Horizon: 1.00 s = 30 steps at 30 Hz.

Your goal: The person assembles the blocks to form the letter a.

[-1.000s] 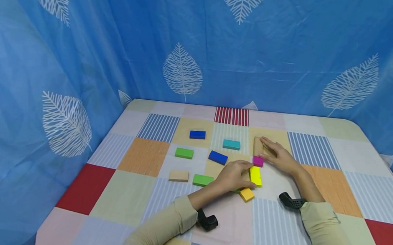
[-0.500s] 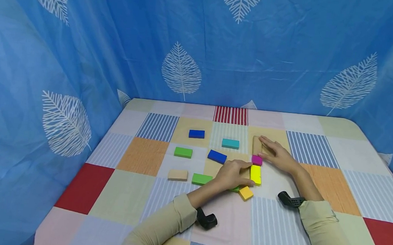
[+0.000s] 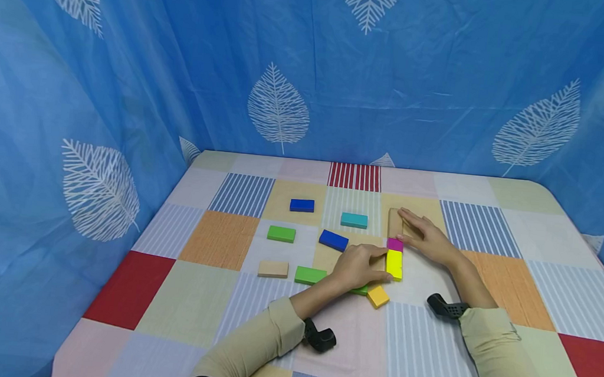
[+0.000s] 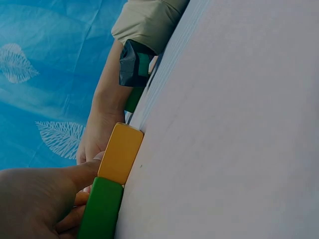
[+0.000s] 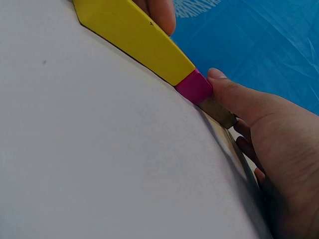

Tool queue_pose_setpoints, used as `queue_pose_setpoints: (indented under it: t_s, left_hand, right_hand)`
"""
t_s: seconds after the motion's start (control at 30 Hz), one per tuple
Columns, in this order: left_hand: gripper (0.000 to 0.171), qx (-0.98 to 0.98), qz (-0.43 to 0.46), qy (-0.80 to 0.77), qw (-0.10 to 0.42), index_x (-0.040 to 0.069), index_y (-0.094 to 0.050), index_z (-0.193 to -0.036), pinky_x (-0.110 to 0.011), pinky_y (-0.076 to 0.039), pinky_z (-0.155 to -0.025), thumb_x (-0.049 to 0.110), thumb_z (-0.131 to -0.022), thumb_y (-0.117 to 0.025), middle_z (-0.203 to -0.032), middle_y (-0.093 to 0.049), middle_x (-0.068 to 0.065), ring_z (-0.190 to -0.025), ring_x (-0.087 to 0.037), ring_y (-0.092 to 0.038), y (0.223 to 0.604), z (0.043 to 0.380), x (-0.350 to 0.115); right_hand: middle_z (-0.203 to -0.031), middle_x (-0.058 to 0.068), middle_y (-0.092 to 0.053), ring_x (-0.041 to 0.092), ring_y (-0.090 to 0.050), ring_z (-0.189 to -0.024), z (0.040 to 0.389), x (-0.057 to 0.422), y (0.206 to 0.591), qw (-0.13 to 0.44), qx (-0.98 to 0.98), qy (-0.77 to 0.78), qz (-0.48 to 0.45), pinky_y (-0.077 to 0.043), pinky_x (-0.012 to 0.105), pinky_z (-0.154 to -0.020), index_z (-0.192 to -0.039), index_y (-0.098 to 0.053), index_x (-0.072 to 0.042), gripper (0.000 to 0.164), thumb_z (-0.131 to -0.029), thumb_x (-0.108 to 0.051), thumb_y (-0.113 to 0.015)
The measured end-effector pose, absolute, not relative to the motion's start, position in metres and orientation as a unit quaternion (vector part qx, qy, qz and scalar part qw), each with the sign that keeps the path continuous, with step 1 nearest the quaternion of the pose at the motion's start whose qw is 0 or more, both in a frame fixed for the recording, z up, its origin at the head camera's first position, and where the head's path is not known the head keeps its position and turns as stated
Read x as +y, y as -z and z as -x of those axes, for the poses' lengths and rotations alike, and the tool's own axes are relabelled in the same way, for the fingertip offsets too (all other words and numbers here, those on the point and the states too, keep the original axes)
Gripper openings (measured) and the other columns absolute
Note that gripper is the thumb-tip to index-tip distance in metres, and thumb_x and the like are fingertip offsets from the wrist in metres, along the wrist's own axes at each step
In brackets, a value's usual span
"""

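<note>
A yellow block [image 3: 394, 265] is pinched lengthwise between the thumb and fingers of my left hand [image 3: 355, 268]. Its far end meets a small magenta block [image 3: 395, 244], which in turn touches a plain wooden block [image 3: 395, 223]. These form a nearly straight row, also visible in the right wrist view with the yellow block [image 5: 134, 40] at upper left. My right hand [image 3: 433, 241] holds the wooden block between thumb and fingers, the thumb beside the magenta joint. An orange-yellow block [image 3: 378, 296] and a green block [image 3: 360, 289], partly hidden, lie below my left hand.
Left of the hands lie loose blocks: two blue [image 3: 333, 241], a teal one [image 3: 354, 220], two green [image 3: 281, 234] and a pale wooden one [image 3: 273, 269]. A patchwork cloth [image 3: 187, 298] covers the table. Blue leaf-print curtains [image 3: 210, 75] hang behind and at the sides.
My left hand has straightened the slightly slanted yellow block and slid it a little away from me, against the magenta block. The right hand stays nearly still.
</note>
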<state>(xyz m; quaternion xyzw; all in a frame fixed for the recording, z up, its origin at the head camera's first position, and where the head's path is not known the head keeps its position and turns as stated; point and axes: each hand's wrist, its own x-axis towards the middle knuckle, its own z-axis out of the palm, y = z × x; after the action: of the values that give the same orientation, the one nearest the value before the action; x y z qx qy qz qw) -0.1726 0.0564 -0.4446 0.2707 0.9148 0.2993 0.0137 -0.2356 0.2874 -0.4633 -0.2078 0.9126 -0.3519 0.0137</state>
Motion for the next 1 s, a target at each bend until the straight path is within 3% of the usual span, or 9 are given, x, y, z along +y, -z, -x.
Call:
queue_pose_setpoints:
  t_s: [0.3,0.77,1.0]
  left_hand:
    - [0.059,0.915,-0.273,-0.296,0.004,0.014,-0.062,-0.122,-0.017,-0.041,-0.092,0.042,-0.073,-0.076,-0.116,-0.063,0.005,-0.111,-0.006,-0.054,0.446,0.1731,0.0572]
    - [0.059,0.917,-0.272,-0.292,0.002,0.014,-0.062,-0.122,-0.017,-0.041,-0.093,0.043,-0.073,-0.076,-0.116,-0.062,0.006,-0.111,-0.005,-0.054,0.4467,0.1743,0.0578]
    - [0.06,0.914,-0.276,-0.298,0.005,0.013,-0.061,-0.123,-0.017,-0.04,-0.093,0.043,-0.073,-0.075,-0.117,-0.062,0.005,-0.111,-0.005,-0.053,0.4481,0.1746,0.0575]
  right_hand:
    - [-0.149,0.016,-0.023,0.045,-0.015,-0.133,0.2366,0.2878,0.4644,0.025,0.915,0.351,0.198,-0.004,0.058,-0.107,-0.146,-0.03,-0.014,0.069,-0.088,-0.034,-0.062]
    - [-0.148,0.019,-0.024,0.044,-0.019,-0.133,0.2373,0.2872,0.4643,0.016,0.913,0.352,0.205,-0.002,0.052,-0.11,-0.145,-0.031,-0.011,0.068,-0.088,-0.031,-0.062]
    - [-0.153,0.011,-0.011,0.042,-0.013,-0.135,0.2356,0.2852,0.4635,0.014,0.912,0.364,0.188,-0.013,0.064,-0.103,-0.146,-0.028,-0.01,0.072,-0.087,-0.034,-0.063]
